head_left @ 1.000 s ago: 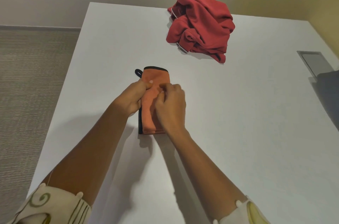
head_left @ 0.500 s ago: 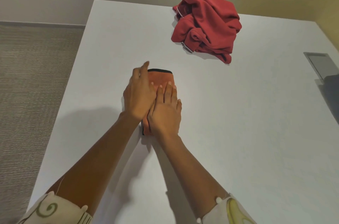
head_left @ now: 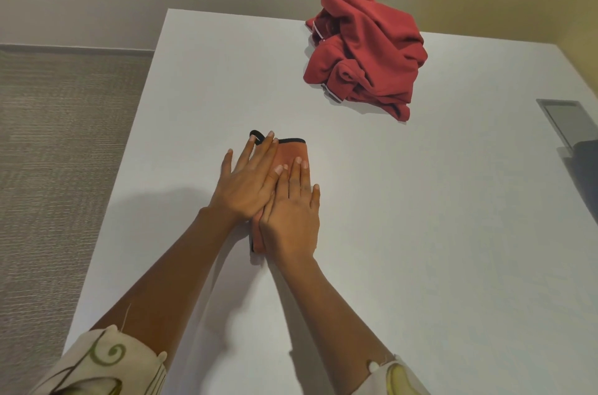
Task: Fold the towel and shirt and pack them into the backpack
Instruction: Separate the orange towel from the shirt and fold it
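A small orange towel (head_left: pixel 293 153) with black trim lies folded into a narrow strip on the white table (head_left: pixel 420 233). My left hand (head_left: pixel 247 182) rests flat on its left side, fingers spread, reaching the black loop at the far corner. My right hand (head_left: pixel 291 212) lies flat on the towel's near and right part, partly overlapping the left. Most of the towel is hidden under both palms. A crumpled red shirt (head_left: pixel 365 48) sits in a heap at the table's far side, apart from my hands. A dark grey object (head_left: pixel 585 165) at the right edge may be the backpack.
A grey rectangular panel (head_left: pixel 564 119) is set into the table near the right edge. The table's left edge drops to a grey carpeted floor (head_left: pixel 58 168). Walls stand behind the table and to the right.
One second ago my fingers pinched the towel's top layer. Both hands have since flattened onto the towel, and the left hand's fingers have lowered and slid toward the far corner.
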### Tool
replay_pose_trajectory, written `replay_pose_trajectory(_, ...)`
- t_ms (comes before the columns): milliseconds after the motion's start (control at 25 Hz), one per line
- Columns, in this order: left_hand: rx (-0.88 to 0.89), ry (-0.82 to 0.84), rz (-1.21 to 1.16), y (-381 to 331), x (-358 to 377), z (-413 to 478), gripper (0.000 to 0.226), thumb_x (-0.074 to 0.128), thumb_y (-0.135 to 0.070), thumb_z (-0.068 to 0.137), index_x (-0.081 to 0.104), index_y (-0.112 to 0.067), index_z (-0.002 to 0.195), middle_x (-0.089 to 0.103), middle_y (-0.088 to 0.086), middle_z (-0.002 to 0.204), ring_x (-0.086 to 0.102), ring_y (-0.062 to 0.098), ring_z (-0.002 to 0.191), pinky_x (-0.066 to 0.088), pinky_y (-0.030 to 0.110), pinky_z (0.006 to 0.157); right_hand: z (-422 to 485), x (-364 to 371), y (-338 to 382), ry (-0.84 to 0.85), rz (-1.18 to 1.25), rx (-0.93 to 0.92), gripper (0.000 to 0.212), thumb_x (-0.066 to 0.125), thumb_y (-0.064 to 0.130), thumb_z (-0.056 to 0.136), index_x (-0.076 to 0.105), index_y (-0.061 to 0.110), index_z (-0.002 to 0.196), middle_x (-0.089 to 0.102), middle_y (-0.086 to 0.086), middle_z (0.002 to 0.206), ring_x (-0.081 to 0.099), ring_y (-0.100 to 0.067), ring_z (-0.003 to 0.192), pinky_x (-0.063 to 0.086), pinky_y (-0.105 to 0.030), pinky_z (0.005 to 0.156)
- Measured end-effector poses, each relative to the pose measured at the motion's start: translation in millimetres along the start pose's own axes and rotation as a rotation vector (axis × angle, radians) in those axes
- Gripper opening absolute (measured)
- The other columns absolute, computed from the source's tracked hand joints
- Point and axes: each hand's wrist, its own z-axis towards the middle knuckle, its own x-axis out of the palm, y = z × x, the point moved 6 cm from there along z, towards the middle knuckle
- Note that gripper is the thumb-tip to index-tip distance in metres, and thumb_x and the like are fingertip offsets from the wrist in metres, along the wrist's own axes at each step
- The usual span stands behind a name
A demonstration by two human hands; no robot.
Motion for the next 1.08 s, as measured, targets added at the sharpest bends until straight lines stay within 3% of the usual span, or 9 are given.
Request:
replay_pose_trajectory(320,0.029,0.001,0.05,1.0,-0.3,6.0,0.058,0.001,-0.051,0.097,-0.017,-0.034,0.149,-0.015,-0.013,0.161,-0.014,0.014,0.149,-0.004,0.05,0.119,2.0,0.4,-1.0,-0.003,-0.039,0.076,0.085,-0.007,0.047,0.078,0.006,0.016,0.156,-0.008,-0.006,0.163,-0.016,-0.021,0.149,0.003,-0.048,0.121)
replay_pose_trajectory(440,-0.148,-0.12,-0.104,0.9,-8.4,-3.7,0.065,0.024,-0.052,0.102,0.003,-0.024,0.156,0.008,-0.004,0.164,0.008,0.018,0.151,0.009,0.045,0.12,0.7,-3.1,1.0,0.044,-0.03,0.096,0.092,-0.015,0.047,0.07,0.0,0.016,0.156,-0.015,-0.005,0.162,-0.018,-0.02,0.148,-0.005,-0.046,0.121)
replay_pose_trajectory(560,-0.378,-0.183,-0.177,1.6,-16.4,-31.1,0.072,0.04,-0.061,0.094,0.03,-0.017,0.15,0.038,0.007,0.152,0.034,0.027,0.139,0.025,0.042,0.112,-3.6,-6.2,-5.6,0.002,0.034,0.227,0.068,-0.008,0.041,0.094,0.001,0.014,0.156,-0.01,-0.004,0.163,-0.014,-0.018,0.149,-0.014,-0.041,0.117)
replay_pose_trajectory(640,-0.401,-0.117,-0.1,-2.1,-17.2,-42.3,0.067,0.041,-0.065,0.091,0.046,-0.02,0.14,0.05,0.005,0.139,0.042,0.026,0.128,0.03,0.041,0.104,-8.1,-5.9,-10.8,-0.026,0.026,0.306,0.069,-0.003,0.04,0.096,0.013,0.011,0.155,0.001,-0.007,0.164,0.002,-0.025,0.151,-0.009,-0.045,0.118)
replay_pose_trajectory(680,-0.398,-0.078,-0.094,-4.6,-16.6,-44.0,0.062,0.042,-0.065,0.091,0.052,-0.023,0.136,0.054,0.004,0.133,0.045,0.025,0.125,0.031,0.041,0.101,-11.7,-9.3,-12.5,-0.064,0.0,0.341,0.069,0.004,0.041,0.095,0.028,0.008,0.152,0.017,-0.011,0.161,0.021,-0.032,0.146,0.002,-0.05,0.117)
replay_pose_trajectory(760,-0.371,-0.027,-0.099,-11.7,-17.3,-40.8,0.05,0.044,-0.058,0.094,0.056,-0.027,0.131,0.059,0.003,0.126,0.048,0.025,0.121,0.033,0.042,0.098,-16.6,-18.6,-12.6,-0.121,-0.089,0.345,0.059,0.027,0.037,0.094,0.058,0.006,0.132,0.051,-0.015,0.141,0.052,-0.035,0.116,0.024,-0.052,0.099)
replay_pose_trajectory(880,-0.275,0.02,-0.013,-26.7,-17.8,-32.5,0.039,0.042,-0.047,0.099,0.057,-0.03,0.131,0.059,0.005,0.123,0.05,0.027,0.118,0.034,0.042,0.096,-24.0,-40.4,-19.7,-0.107,-0.26,0.26,0.041,0.039,0.028,0.086,0.071,0.008,0.102,0.061,-0.009,0.106,0.052,-0.029,0.095,0.025,-0.045,0.085)
replay_pose_trajectory(960,-0.203,0.049,-0.012,-33.1,-18.0,-26.2,0.036,0.042,-0.043,0.1,0.056,-0.033,0.132,0.057,0.006,0.123,0.048,0.027,0.119,0.033,0.042,0.097,-24.5,-57.4,-30.2,0.009,-0.303,0.218,0.034,0.037,0.022,0.087,0.069,0.013,0.09,0.057,-0.006,0.103,0.046,-0.029,0.104,0.023,-0.044,0.086)
replay_pose_trajectory(1080,-0.043,0.122,-0.03,-45.6,-18.7,-17.9,0.032,0.044,-0.039,0.1,0.056,-0.04,0.13,0.055,0.004,0.121,0.045,0.027,0.12,0.032,0.043,0.098,-16.3,-79.3,-48.8,0.074,-0.365,0.147,0.02,0.047,0.017,0.09,0.067,0.018,0.09,0.06,-0.004,0.103,0.044,-0.028,0.11,0.027,-0.041,0.088)
